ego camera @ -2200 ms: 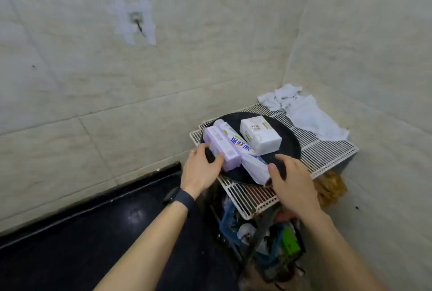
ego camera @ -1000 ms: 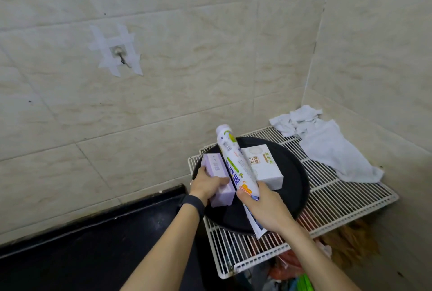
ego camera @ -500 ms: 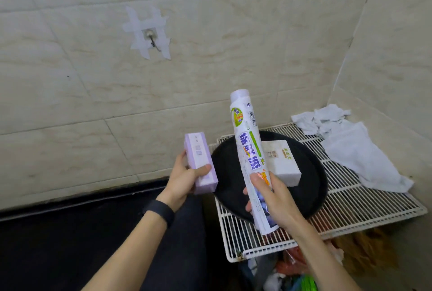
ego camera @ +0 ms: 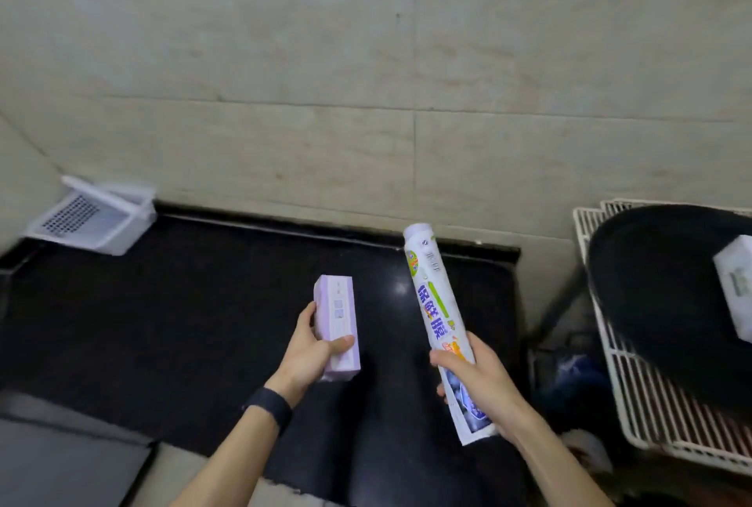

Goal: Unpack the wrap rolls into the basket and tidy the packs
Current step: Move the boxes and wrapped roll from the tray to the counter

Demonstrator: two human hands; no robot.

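Our right hand is closed around the lower third of the wrapped roll, fingers curled over the printed film, with the roll's capped end tilted up toward 11 o'clock and the loose tail of the wrapper sticking out below the palm at 5 o'clock. Our left hand grips the purple box near its bottom end, thumb across the front face, the box standing almost upright toward 12 o'clock. Both packs are held in the air above the black countertop, apart from each other. The white basket sits in the far corner of the counter at 10 o'clock, against the tiled wall, well apart from both hands. At 3 o'clock the black tray rests on the white wire rack with one white box left on it. We judge the step in hand to be carrying these two packs over to the counter for unpacking. To do it well we should set one pack down flat on the counter first, so that two hands are free to work the other. The roll's wrapper looks thin and slack at the tail, so we expect it to tear most easily from that open end; pulling there rather than squeezing mid-body should keep the roll from being crushed.
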